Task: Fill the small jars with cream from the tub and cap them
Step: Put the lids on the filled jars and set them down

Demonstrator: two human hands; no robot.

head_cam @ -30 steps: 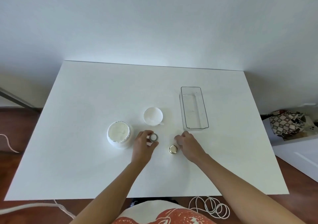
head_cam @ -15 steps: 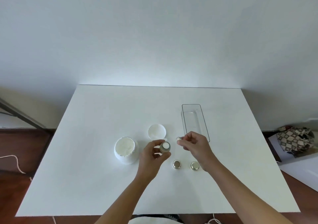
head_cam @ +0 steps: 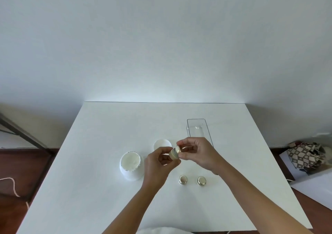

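While the white table (head_cam: pixel 107 162) bears a clear, straight-walled plastic tray (head_cam: pixel 196 127), the round white tub (head_cam: pixel 132 165) sits open, its cream matte, its lid (head_cam: pixel 161 144) lying behind. Above them the left hand (head_cam: pixel 158 163) grips a small frosted jar (head_cam: pixel 173 155), and the right hand (head_cam: pixel 197 153) pinches a shiny cap (head_cam: pixel 178 149) onto it, so capping seems underway. Two metallic-topped jars (head_cam: pixel 183 179) (head_cam: pixel 201 180) stand near, seemingly capped
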